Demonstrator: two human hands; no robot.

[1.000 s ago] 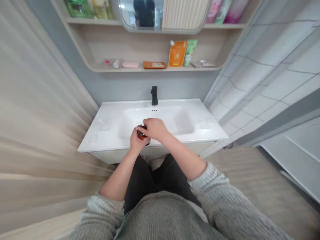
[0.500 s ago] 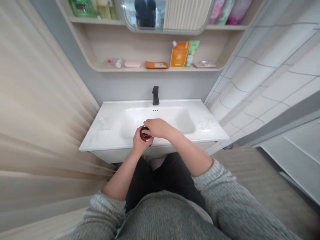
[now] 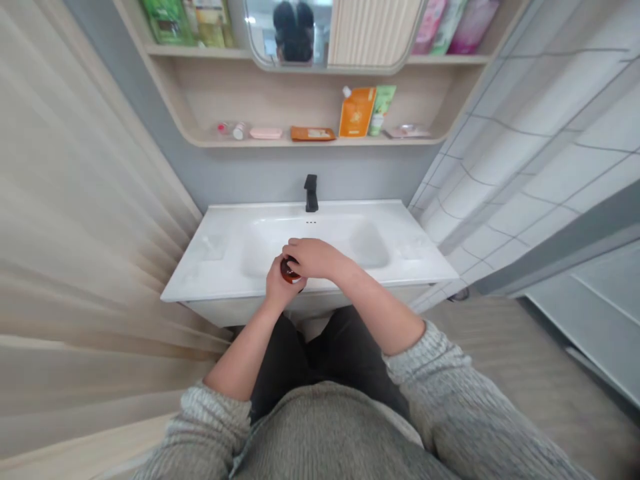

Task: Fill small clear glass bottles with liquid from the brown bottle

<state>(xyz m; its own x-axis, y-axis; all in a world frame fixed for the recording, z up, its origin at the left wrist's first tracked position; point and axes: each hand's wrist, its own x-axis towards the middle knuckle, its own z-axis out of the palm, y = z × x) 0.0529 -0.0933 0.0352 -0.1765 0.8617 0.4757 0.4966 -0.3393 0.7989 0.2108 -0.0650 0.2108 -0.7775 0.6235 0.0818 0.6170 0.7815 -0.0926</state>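
Left hand (image 3: 278,288) closed around a small amber glass jar (image 3: 289,272), fingers wrapped up its side. Right hand (image 3: 312,259) curled over the top, covering most of it; exact finger contact hidden. Jar sits between both hands, over the front part of the white sink (image 3: 230,287), and looks held rather than resting, though the underside is hard to see. Black faucet (image 3: 311,193) well ahead of the hands, nothing near them. Wooden shelf (image 3: 210,141) beyond it, with packets and small bottles. For a clean handling: keep the jar upright, left hand firm as the anchor, right hand's pressure square on top, and stay low over the sink so any slip lands there
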